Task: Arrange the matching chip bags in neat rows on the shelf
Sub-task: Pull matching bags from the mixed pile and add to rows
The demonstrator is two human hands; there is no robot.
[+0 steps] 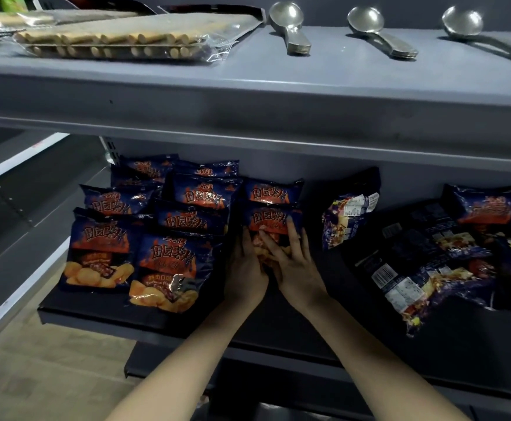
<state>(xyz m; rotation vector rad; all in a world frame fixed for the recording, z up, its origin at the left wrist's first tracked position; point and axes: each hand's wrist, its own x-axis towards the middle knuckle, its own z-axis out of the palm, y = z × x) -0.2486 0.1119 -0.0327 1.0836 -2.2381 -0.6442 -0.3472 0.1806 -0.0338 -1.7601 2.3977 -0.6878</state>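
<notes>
Dark blue chip bags with orange flame print lie on the dark lower shelf (102, 311). Two overlapping rows (169, 226) fill the shelf's left part. A third row starts beside them, where both my hands lie on its front bag (271, 218). My left hand (246, 268) presses the bag's left side and my right hand (290, 262) lies flat across its lower half, fingers straight. Another bag (272, 192) sits behind it. One bag (350, 211) leans back-side-out to the right. A loose heap of bags (448, 253) covers the shelf's right end.
The grey upper shelf (248, 86) overhangs the chip bags. It carries packs of biscuit sticks (111, 44) on the left and three stacks of metal spoons (290, 28) on the right. A neighbouring shelf unit (20, 189) stands at the left.
</notes>
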